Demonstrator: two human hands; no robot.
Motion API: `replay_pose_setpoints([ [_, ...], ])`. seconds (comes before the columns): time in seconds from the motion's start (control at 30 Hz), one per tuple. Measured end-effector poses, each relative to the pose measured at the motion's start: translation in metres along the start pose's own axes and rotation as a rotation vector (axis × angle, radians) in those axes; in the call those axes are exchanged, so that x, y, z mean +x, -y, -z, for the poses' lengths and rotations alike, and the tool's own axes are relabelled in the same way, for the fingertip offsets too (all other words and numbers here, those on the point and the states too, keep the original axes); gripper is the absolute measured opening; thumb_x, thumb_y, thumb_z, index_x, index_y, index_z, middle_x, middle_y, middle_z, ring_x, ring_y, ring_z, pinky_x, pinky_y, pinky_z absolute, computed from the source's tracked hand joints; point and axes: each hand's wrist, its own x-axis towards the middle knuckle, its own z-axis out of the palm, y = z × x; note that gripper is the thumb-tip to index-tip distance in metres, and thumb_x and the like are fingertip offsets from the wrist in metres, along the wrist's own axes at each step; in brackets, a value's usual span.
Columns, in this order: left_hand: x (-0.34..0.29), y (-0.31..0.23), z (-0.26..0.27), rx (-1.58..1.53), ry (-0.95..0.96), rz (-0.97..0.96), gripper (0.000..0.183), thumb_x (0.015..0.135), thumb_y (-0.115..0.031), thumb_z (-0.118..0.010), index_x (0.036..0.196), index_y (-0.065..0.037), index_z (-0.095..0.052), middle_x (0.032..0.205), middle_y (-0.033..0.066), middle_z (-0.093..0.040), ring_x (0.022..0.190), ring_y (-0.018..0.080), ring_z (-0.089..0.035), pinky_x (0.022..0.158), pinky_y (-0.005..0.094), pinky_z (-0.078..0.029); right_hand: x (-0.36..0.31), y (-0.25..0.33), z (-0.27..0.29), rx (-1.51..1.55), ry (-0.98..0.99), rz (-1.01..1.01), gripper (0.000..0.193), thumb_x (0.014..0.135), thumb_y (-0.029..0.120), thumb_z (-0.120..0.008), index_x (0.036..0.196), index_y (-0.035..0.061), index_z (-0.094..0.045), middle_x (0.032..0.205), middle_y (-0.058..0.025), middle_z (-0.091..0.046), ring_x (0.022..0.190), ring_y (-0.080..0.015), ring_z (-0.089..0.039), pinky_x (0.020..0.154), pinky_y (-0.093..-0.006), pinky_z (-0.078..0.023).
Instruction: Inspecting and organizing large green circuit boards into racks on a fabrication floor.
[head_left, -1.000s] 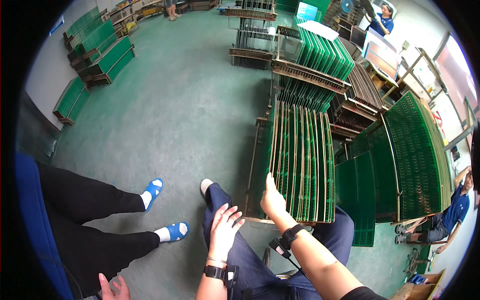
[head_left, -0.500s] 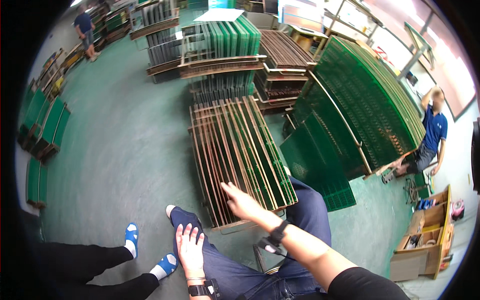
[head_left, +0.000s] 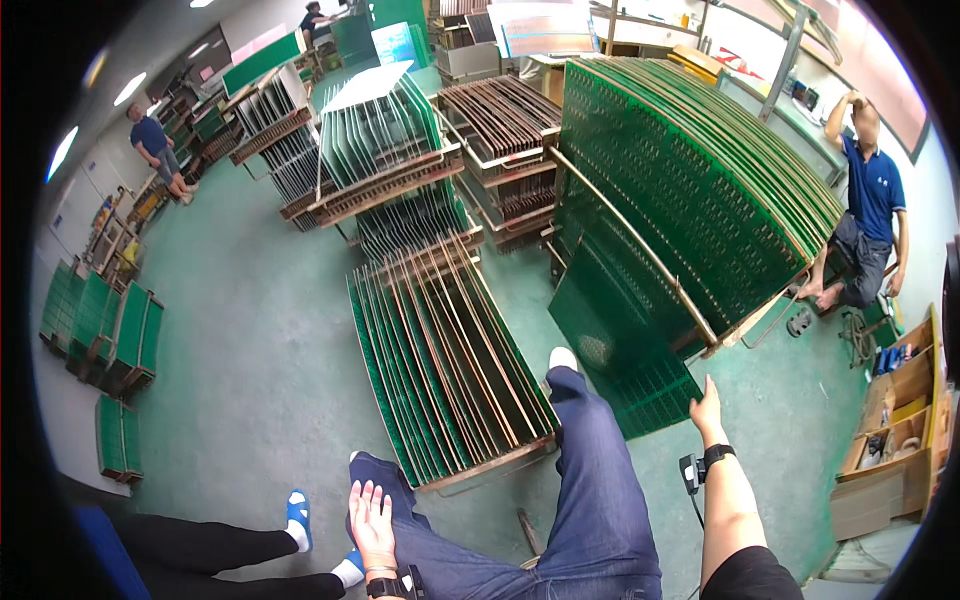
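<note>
My left hand lies palm up on my left thigh, its fingers stretched out and nothing in it. To the right, my right hand is at the near right corner of a green circuit board panel, thumb and fingers apart; whether it touches the edge is unclear. That panel leans against a large stack of green panels. Between my legs and the far racks stands a low slotted rack with several thin green boards on edge.
Behind stand racks of upright boards and brown slotted racks. A seated person is at the right, above a wooden shelf box. Another person's legs are close on my left. More green panels stand far left.
My right hand has left the low rack and moved right to the leaning panel's corner. My left hand stays on my thigh. The view has shifted to the right.
</note>
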Motion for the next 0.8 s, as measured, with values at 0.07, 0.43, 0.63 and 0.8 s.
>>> replay_pose_setpoints([
  [0.07,-0.007,-0.002,0.003,0.034,-0.028,-0.032,0.043,0.093,-0.019,-0.049,0.135,-0.011,-0.039,0.127,0.0080,-0.047,0.114,0.0226,-0.046,0.099,0.0414,-0.037,0.002,0.009,-0.001,0.038,0.116,-0.083,0.069,0.074,0.007,-0.064,0.137,0.0040,-0.034,0.124,-0.0235,-0.050,0.116,-0.0374,-0.048,0.098,-0.0423,-0.040],
  [0.43,-0.060,0.001,-0.059,0.219,-0.124,0.148,0.041,0.094,-0.024,-0.046,0.131,-0.005,-0.044,0.131,0.0142,-0.047,0.119,0.0281,-0.046,0.102,0.0394,-0.038,-0.013,0.115,-0.040,0.101,0.451,0.012,0.030,0.079,0.023,-0.064,0.108,0.0124,-0.065,0.096,-0.0181,-0.066,0.094,-0.0366,-0.062,0.084,-0.0438,-0.050],
  [0.63,-0.065,-0.002,-0.077,0.280,-0.055,0.138,0.041,0.092,-0.018,-0.052,0.130,-0.004,-0.044,0.126,0.0147,-0.051,0.113,0.0265,-0.052,0.097,0.0379,-0.043,-0.022,0.139,-0.041,0.164,0.361,0.124,0.027,0.078,0.013,-0.061,0.104,0.0087,-0.065,0.090,-0.0195,-0.066,0.088,-0.0372,-0.062,0.081,-0.0447,-0.049],
  [0.8,-0.048,0.006,-0.051,0.213,0.044,0.152,0.037,0.092,-0.017,-0.051,0.126,-0.006,-0.044,0.116,0.0111,-0.055,0.101,0.0258,-0.057,0.087,0.0401,-0.048,-0.042,0.150,0.008,0.229,0.308,0.132,0.028,0.081,0.010,-0.057,0.108,0.0138,-0.064,0.089,-0.0201,-0.065,0.085,-0.0385,-0.063,0.078,-0.0458,-0.050],
])
